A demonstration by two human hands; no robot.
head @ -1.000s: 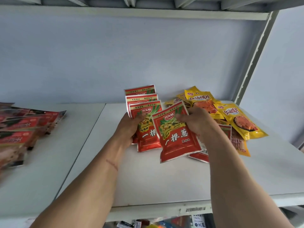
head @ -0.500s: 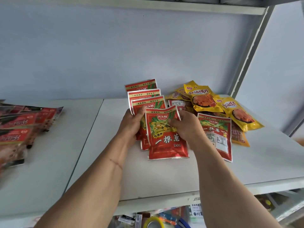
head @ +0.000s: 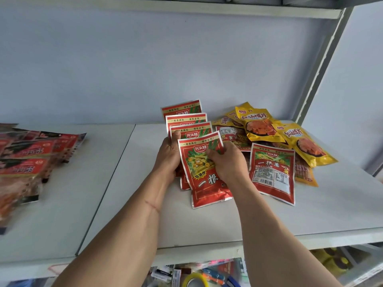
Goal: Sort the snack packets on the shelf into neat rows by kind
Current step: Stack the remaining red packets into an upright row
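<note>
Both forearms reach forward over the white shelf board (head: 207, 224): the right hand (head: 227, 162) pinches the nearest glossy red foil snack packet (head: 204, 179), printed "一根", while the left hand (head: 169, 155) grips the fanned stack of matching red packets (head: 186, 123) behind it. To the right a red packet lying back-side up (head: 272, 172) shows "一根葱" and a barcode, and farther right is a heap of crinkly yellow packets (head: 261, 126).

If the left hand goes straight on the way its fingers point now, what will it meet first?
Probably the red packets fanned behind the front red packet that both the left hand and right hand hold, then the back wall; depth is unclear.
</note>
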